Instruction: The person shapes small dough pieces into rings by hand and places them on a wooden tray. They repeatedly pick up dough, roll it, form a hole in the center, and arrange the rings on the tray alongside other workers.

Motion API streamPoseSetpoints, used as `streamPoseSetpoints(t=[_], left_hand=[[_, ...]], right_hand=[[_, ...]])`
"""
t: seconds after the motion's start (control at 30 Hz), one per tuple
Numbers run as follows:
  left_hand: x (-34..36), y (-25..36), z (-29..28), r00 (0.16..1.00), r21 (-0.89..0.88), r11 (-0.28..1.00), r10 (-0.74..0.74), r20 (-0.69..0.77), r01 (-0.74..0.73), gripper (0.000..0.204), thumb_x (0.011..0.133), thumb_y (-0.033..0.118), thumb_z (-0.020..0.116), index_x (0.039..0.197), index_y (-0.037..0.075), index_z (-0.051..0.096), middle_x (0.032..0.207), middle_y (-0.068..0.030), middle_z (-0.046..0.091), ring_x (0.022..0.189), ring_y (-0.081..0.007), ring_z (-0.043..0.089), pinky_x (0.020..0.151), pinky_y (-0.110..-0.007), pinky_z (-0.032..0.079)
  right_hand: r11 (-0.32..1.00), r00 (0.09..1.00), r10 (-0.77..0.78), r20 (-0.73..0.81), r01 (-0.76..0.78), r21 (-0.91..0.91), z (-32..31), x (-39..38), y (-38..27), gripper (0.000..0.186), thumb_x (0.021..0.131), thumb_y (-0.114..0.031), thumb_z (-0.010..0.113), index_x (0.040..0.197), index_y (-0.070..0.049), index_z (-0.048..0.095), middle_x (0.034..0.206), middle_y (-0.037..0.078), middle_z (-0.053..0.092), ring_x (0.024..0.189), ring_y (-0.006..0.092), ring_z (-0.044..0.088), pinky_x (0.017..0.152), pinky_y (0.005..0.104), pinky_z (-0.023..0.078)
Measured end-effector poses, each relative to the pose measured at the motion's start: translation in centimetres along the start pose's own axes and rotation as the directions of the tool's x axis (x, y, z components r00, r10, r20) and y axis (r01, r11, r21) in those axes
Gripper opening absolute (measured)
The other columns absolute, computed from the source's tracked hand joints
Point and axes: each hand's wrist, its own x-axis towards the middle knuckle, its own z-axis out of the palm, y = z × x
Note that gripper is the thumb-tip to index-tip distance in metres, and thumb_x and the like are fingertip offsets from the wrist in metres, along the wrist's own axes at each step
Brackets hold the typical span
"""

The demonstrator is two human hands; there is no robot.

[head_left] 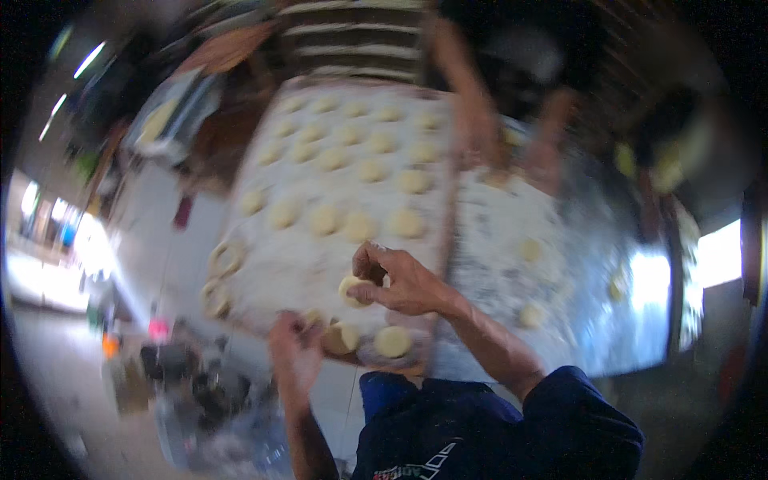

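Dough piece (353, 290) is pinched in the right hand (400, 284) above the floured board (272, 264); it may tear. Left hand (294, 348) grips another dough disc (342, 338) at the board's near edge.

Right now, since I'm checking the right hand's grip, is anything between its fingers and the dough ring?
Nothing visible: the right hand already pinches the dough ring in its fingers above the floured board.

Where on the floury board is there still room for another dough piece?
The board is bare between the ring shapes on its left edge and the right hand. The far half is crowded with dough rounds. The metal table on the right is mostly bare.
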Motion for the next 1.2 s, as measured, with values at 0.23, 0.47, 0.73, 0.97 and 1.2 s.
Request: streamPoseSetpoints(t=[0.23, 0.47, 0.73, 0.97, 1.2], left_hand=[[-0.4, 17.9, 18.0, 0.821, -0.489, 0.820, 0.482, 0.307, -0.298, 0.033, 0.077, 0.017, 0.075, 0.106, 0.004, 0.067, 0.092, -0.0123, 0.070, 0.088, -0.0203, 0.066, 0.080, -0.034, 0.051], [-4.3, 21.7, 27.5, 0.872, -0.291, 0.921, 0.353, 0.339, -0.259, 0.021, 0.075, 0.011, 0.073, 0.094, 0.004, 0.065, 0.082, -0.0105, 0.069, 0.078, -0.0200, 0.069, 0.069, -0.034, 0.053], [-11.5, 25.3, 24.2, 0.930, -0.700, 0.710, 0.307, 0.204, -0.081, 0.037, 0.074, -0.001, 0.068, 0.109, 0.003, 0.053, 0.079, -0.0054, 0.062, 0.077, -0.0133, 0.062, 0.070, -0.028, 0.052], [-9.4, 22.1, 18.4, 0.816, -0.467, 0.873, 0.368, 0.446, -0.138, 0.061, 0.076, 0.001, 0.066, 0.129, 0.012, 0.039, 0.079, -0.0133, 0.055, 0.068, -0.0268, 0.059, 0.066, -0.039, 0.050], [-5.6, 20.7, 17.4, 0.733, -0.218, 0.788, 0.615, 0.290, -0.575, 0.082, 0.086, 0.005, 0.055, 0.151, 0.021, 0.008, 0.121, -0.0312, 0.052, 0.104, -0.0457, 0.057, 0.085, -0.048, 0.049]], right_hand=[[0.910, 0.704, 0.411, -0.580, -0.359, 0.209, -9.2, -27.1, 6.0, 0.034, 0.083, -0.015, 0.072, 0.109, -0.003, 0.053, 0.095, 0.006, 0.059, 0.087, 0.0154, 0.056, 0.075, 0.0312, 0.047], [0.775, 0.345, 0.484, -0.804, -0.596, 0.211, -12.0, -34.4, 8.0, 0.028, 0.086, -0.018, 0.067, 0.107, -0.007, 0.052, 0.083, 0.015, 0.059, 0.070, 0.0237, 0.060, 0.065, 0.0361, 0.048], [0.876, 0.859, 0.245, -0.449, 0.003, 0.483, -11.7, -29.9, 7.9, 0.029, 0.088, -0.019, 0.066, 0.107, 0.000, 0.054, 0.089, 0.007, 0.062, 0.077, 0.0139, 0.060, 0.071, 0.0303, 0.050], [0.994, 0.884, 0.025, -0.467, 0.027, 0.104, -10.5, -27.3, 4.8, 0.033, 0.072, -0.004, 0.072, 0.095, -0.005, 0.048, 0.075, 0.006, 0.052, 0.067, 0.0182, 0.055, 0.056, 0.0349, 0.044], [0.846, 0.707, -0.291, -0.645, -0.124, -0.518, -8.3, -20.5, 5.3, 0.014, 0.083, -0.004, 0.058, 0.091, -0.004, 0.046, 0.074, 0.015, 0.052, 0.057, 0.0322, 0.050, 0.051, 0.0415, 0.039]])
